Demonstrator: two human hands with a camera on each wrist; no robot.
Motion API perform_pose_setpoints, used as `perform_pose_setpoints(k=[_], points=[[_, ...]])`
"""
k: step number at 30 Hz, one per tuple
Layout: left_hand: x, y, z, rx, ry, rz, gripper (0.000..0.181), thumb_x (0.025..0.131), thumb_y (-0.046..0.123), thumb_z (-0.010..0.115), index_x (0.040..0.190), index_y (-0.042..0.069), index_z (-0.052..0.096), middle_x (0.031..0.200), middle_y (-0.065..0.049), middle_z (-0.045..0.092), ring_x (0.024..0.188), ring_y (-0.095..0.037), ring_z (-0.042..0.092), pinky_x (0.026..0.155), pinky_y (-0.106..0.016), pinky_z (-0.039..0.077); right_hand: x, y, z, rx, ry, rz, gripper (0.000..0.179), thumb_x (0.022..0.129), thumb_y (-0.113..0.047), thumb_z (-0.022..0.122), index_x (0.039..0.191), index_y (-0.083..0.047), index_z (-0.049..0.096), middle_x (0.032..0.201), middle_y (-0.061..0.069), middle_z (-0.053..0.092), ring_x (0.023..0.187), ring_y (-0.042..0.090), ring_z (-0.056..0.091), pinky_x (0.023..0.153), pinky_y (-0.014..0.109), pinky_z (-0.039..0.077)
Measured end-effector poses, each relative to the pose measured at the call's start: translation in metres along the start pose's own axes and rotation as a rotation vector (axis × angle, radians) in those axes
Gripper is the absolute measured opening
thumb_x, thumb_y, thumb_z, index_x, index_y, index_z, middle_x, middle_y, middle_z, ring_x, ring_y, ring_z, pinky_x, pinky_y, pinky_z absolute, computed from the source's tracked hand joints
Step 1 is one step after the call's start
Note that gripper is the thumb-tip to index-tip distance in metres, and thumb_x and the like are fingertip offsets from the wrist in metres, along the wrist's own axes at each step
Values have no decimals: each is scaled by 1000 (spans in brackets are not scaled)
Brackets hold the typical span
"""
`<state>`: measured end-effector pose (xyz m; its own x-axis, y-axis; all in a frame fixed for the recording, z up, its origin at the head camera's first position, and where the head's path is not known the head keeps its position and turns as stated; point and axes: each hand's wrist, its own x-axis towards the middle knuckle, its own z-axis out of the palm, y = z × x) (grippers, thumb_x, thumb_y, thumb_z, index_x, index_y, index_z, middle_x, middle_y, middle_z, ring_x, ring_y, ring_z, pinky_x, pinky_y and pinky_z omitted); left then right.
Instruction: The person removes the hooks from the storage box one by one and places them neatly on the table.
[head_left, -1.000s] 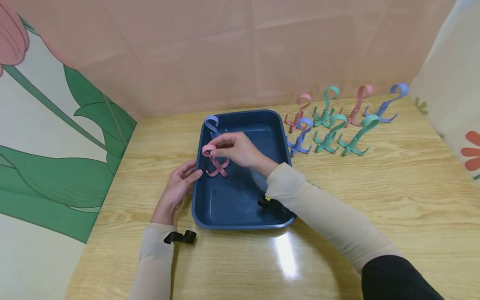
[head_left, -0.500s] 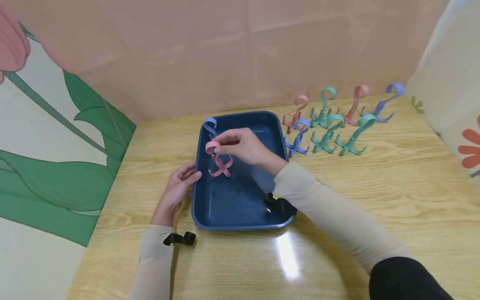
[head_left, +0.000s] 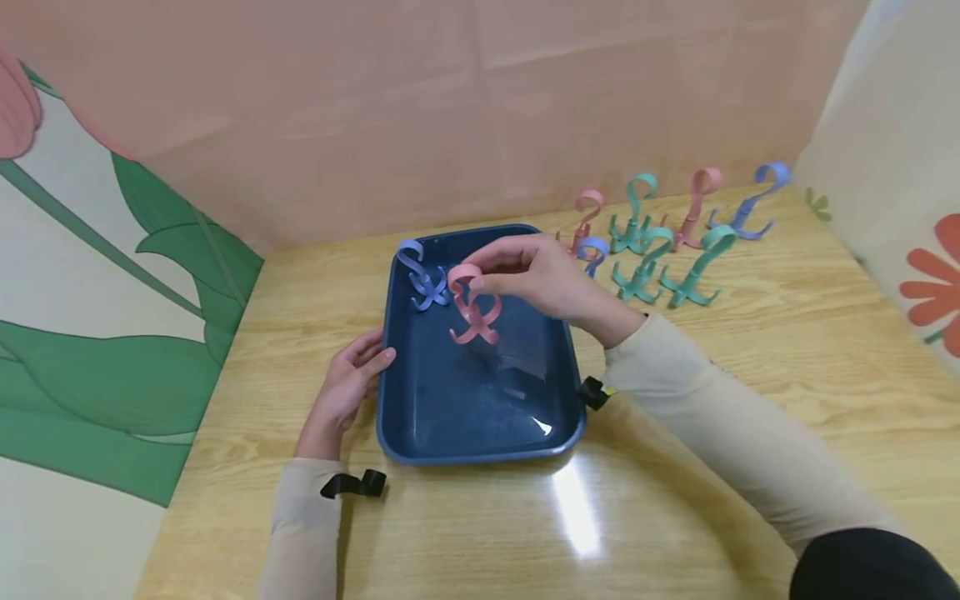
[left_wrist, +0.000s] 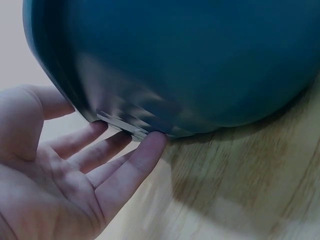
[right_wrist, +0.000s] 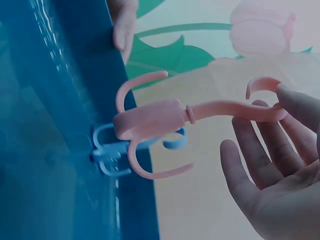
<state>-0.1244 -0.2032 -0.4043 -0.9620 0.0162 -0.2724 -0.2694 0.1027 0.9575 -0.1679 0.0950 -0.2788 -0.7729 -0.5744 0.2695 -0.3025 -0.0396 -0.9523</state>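
Note:
Over the dark blue tray [head_left: 480, 460], my right hand [head_left: 558, 279] pinches a pink multi-prong hook [head_left: 476, 321] by its curled top between thumb and fingers. In the right wrist view its prongs [right_wrist: 150, 120] point toward the tray, apart from the tray floor. My left hand [head_left: 348, 387] holds the tray's left side, thumb at the rim. The left wrist view has its fingertips [left_wrist: 152, 142] against the outer wall. A blue hook [head_left: 429, 287] stands in the tray's back left corner, its curl toward the rim.
Right of the tray, several similar hooks stand on the wooden table [head_left: 750, 375]: green ones [head_left: 697, 271], pink ones [head_left: 693, 217] and blue ones [head_left: 750, 212]. A pink cloth backdrop [head_left: 450, 125] rises behind the table. Flower-printed panels [head_left: 112, 392] flank it.
My right hand has moved to the right and slightly up with the pink hook. The blue hook in the tray now shows whole. My left hand stays at the tray's side.

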Motion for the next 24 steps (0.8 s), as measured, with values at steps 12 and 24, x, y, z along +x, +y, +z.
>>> perform_pose_setpoints(k=[12,24], points=[[-1,1,-2,11,-6,2,48,88,27,65,133,17,50,130,-7,53,102,-25,60,64,-37,53,-59,-9,-56,-47,73,7,25,85,0,64,109,1,65,102,20,66,93,32,62,77,35,51],[-5,-2,-4,10,-25,7,50,88,29,64,134,17,48,130,-8,53,102,-22,58,62,-33,52,-123,-7,-111,-236,213,153,27,86,-1,63,113,3,62,103,16,66,91,22,65,75,26,51]])
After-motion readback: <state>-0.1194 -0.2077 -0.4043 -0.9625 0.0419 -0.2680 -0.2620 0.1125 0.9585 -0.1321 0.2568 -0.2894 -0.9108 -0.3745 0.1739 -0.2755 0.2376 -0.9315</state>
